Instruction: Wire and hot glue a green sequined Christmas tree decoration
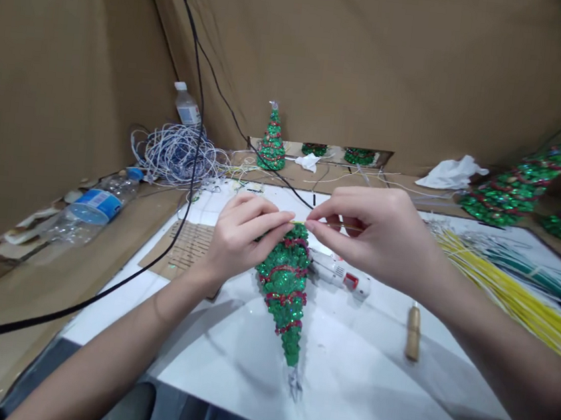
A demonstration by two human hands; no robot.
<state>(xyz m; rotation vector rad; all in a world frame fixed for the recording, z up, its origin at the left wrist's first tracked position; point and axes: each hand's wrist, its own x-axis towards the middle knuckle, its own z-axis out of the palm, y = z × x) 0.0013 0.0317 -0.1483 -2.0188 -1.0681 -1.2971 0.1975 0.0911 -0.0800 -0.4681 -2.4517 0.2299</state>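
Between my two hands runs a thin yellow wire (pixel 300 223), pinched at both sides. My left hand (pixel 243 229) holds it with thumb and fingers pressed together. My right hand (pixel 369 226) grips it between thumb and forefinger. Under and just behind the fingertips lies a small green beaded Christmas tree (pixel 285 284) with red garlands, its clear tip pointing toward me. Its wide end is partly covered by my left hand; whether that hand touches it I cannot tell. Beside it, partly behind my right hand, rests a white glue gun (pixel 348 278) with a red switch.
A wooden-handled tool (pixel 414 332) lies at right, near bundles of yellow strands (pixel 517 295). More beaded trees (pixel 272 139) stand along the back. A tangle of white wire (pixel 171 153) and a plastic bottle (pixel 95 207) are at left. A black cable (pixel 199 88) hangs across the left.
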